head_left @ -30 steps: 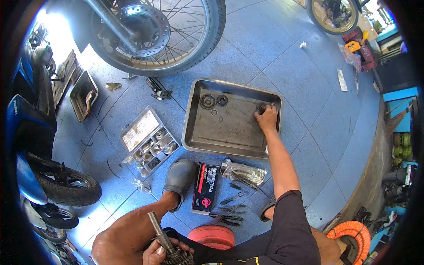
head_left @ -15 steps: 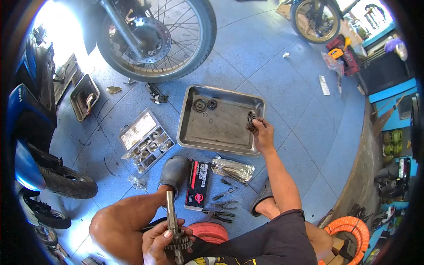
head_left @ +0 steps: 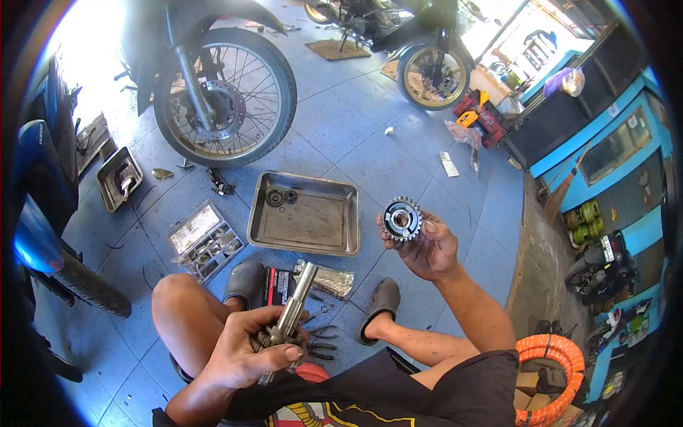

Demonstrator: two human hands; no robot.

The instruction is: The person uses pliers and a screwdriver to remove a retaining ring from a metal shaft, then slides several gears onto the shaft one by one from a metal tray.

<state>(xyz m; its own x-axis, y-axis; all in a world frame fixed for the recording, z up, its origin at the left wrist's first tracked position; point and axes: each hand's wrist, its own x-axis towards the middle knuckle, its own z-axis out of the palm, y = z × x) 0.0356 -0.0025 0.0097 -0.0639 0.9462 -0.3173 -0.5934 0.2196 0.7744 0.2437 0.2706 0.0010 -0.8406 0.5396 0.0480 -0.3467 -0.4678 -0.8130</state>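
In my right hand [head_left: 432,249] is a toothed gear [head_left: 403,219], held up right of the tray with its face and centre hole turned toward me. My left hand [head_left: 250,343] is wrapped round a splined gear shaft [head_left: 297,299], whose bare end points up and away from me. Part of the gears on that shaft is hidden by my fingers. Between my feet and the motorcycle wheel lies a metal tray [head_left: 306,248]. A larger gear [head_left: 274,198] and a smaller gear [head_left: 291,196] sit at its far left, with small rings beside them.
Left of the tray is an open compartment box [head_left: 206,242] of small parts. A black and red box [head_left: 279,285], a foil packet [head_left: 331,279] and pliers [head_left: 324,341] lie near my feet. A motorcycle wheel [head_left: 226,99] stands beyond the tray. An orange coiled hose [head_left: 569,356] is at right.
My right hand has lifted the gear out from over the tray and turned its face toward me. My left hand has raised the shaft and tilted it rightward. The view has shifted up and right.
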